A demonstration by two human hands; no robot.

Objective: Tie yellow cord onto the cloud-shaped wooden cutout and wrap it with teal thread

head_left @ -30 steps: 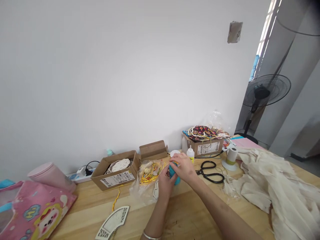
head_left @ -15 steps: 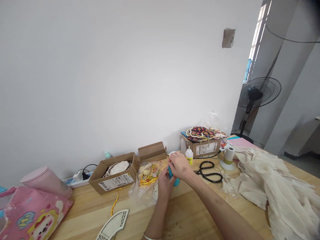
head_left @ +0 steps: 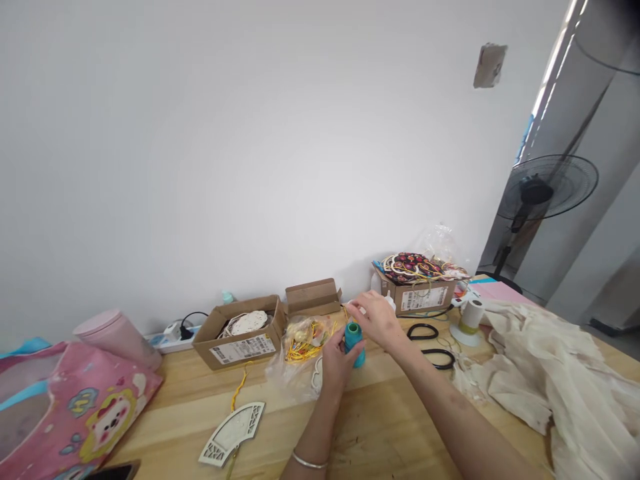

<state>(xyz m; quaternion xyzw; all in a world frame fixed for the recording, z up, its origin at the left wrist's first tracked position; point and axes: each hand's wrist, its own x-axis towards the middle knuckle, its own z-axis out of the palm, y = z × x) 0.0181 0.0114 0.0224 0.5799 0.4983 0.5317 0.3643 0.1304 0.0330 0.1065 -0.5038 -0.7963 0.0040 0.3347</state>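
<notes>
My left hand [head_left: 337, 368] grips a teal thread spool [head_left: 353, 345] upright on the wooden table [head_left: 380, 427]. My right hand [head_left: 376, 320] is just above and to the right of the spool, its fingertips close together beside a thin yellow thread [head_left: 345, 312]. I cannot tell whether those fingers hold the thread. A clear plastic bag of yellow cords [head_left: 304, 350] lies left of my hands. A white openwork fan-shaped piece [head_left: 233, 432] rests near the table's front edge, with a loose yellow cord [head_left: 239, 390] above it.
Cardboard boxes hold white lacy discs [head_left: 240, 340] and dark patterned pieces [head_left: 415, 287]. Black-handled scissors [head_left: 433, 343] lie right of my right arm. Crumpled cream cloth [head_left: 545, 373] covers the right side, and a pink printed bag [head_left: 75, 407] lies at left.
My right hand has moved up and right, off the spool, so the spool's top now shows. The head view has also shifted, moving the table contents slightly right.
</notes>
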